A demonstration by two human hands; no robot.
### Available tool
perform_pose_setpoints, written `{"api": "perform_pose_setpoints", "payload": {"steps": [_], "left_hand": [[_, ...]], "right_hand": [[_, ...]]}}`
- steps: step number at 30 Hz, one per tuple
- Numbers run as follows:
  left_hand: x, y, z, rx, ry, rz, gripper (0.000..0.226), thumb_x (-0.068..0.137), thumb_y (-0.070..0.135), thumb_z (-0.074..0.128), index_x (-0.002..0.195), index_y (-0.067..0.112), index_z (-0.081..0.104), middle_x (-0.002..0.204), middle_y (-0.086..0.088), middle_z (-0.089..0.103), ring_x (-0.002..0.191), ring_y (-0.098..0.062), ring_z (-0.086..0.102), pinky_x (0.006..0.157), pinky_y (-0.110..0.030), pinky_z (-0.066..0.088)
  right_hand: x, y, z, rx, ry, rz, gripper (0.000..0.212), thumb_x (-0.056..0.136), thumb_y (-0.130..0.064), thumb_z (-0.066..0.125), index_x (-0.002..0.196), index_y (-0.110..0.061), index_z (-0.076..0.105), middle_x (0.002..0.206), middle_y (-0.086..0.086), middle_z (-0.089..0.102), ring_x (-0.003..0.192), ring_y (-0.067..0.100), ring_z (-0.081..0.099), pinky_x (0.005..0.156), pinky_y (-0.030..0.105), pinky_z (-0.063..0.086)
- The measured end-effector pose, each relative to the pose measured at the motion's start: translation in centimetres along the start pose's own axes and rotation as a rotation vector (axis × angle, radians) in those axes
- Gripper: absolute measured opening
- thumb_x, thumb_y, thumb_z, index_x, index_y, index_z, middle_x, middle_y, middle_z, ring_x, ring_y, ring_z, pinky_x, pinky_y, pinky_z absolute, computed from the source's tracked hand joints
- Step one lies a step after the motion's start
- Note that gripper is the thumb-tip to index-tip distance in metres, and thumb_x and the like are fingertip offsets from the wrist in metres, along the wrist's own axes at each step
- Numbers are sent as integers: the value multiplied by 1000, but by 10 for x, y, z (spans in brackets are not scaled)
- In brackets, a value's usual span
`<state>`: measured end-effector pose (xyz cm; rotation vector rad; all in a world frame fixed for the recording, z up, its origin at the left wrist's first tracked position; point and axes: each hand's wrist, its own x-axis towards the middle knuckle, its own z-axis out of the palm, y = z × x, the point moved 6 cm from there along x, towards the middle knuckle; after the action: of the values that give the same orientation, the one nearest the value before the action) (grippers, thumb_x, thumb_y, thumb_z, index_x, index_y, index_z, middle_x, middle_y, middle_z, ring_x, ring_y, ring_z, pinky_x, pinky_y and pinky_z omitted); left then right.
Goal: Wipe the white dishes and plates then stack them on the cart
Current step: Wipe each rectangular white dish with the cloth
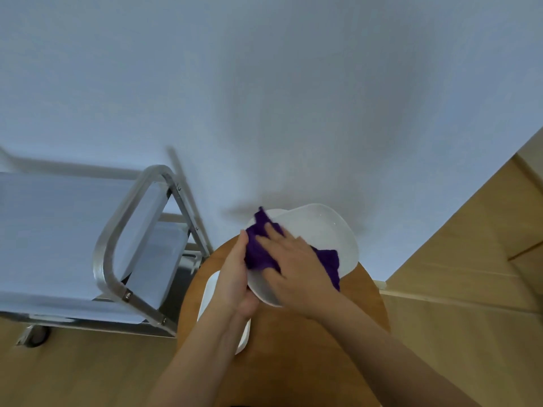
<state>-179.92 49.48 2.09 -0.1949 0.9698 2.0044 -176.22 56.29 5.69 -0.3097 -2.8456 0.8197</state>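
Cloth [261, 251] on plate [323, 230], unlabelled

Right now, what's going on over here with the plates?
A person is wiping a white plate held over a round wooden table. The left hand steadies the plate's edge, while the right hand presses a purple cloth flat against it. Another white dish waits on the table below. The metal cart stands to the left, with no dishes visible on it.

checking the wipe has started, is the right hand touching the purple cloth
Touching. The head view shows the right hand lying flat with its fingers spread on the purple cloth, pressing it onto the white plate.
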Motion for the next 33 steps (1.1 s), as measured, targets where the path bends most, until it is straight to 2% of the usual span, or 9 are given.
{"api": "perform_pose_setpoints", "payload": {"steps": [2,8,13,17,20,23,25,29,33], "left_hand": [[1,3,-4,-36,27,-22,48,93,48,46,122,12,60,113,-14,69,101,-28,67,84,-41,53],[2,4,-14,-36,52,-82,61,76,54,61,109,4,66,101,-17,72,89,-32,71,64,-40,58],[4,4,-4,-47,-70,-179,67,71,57,58,106,1,68,112,-24,67,95,-38,68,73,-49,58],[0,-2,4,-49,-222,-231,66,80,55,49,123,5,61,125,-23,60,106,-38,63,88,-50,53],[1,9,-6,-13,-209,-172,61,85,52,45,127,11,57,120,-18,64,104,-34,65,80,-45,56],[3,20,-12,111,-165,-100,55,90,51,41,125,13,58,115,-14,67,103,-30,66,76,-41,57],[4,23,-11,144,-130,-50,52,92,49,39,124,13,59,114,-12,68,102,-27,66,78,-39,56],[3,24,-3,155,-76,13,50,92,49,40,122,14,61,113,-10,69,101,-24,67,81,-39,52],[-4,8,11,131,-63,-15,51,82,51,53,112,13,69,109,-11,71,97,-24,69,72,-34,58]], "right_hand": [[-4,-14,5,-13,13,-49,55,87,-37,27,140,-28,41,154,-11,27,143,9,15,111,24,-3],[-21,-15,3,91,-94,-176,52,85,-34,36,134,-28,51,146,-14,41,138,1,22,108,14,-4],[-38,2,-10,135,-119,-192,40,79,-32,45,111,-26,68,126,-17,60,118,-20,26,112,15,2],[-51,17,-18,85,-52,-200,35,76,-34,46,99,-26,72,115,-19,65,117,-14,31,112,18,5],[-61,47,-37,-19,67,-126,37,72,-34,45,91,-23,74,111,-15,68,116,-2,44,109,28,16],[-61,76,-54,-124,151,42,39,73,-28,48,99,-16,74,116,-4,67,114,20,55,100,33,29],[-58,77,-56,-109,202,153,44,76,-26,44,107,-11,71,121,1,65,114,23,52,97,33,29],[-53,35,-63,44,518,171,49,82,-30,38,118,-10,64,124,5,62,110,22,49,94,39,38],[-29,-24,-9,-183,245,69,56,92,-33,29,146,-17,33,153,5,31,142,25,24,114,40,9]]}}
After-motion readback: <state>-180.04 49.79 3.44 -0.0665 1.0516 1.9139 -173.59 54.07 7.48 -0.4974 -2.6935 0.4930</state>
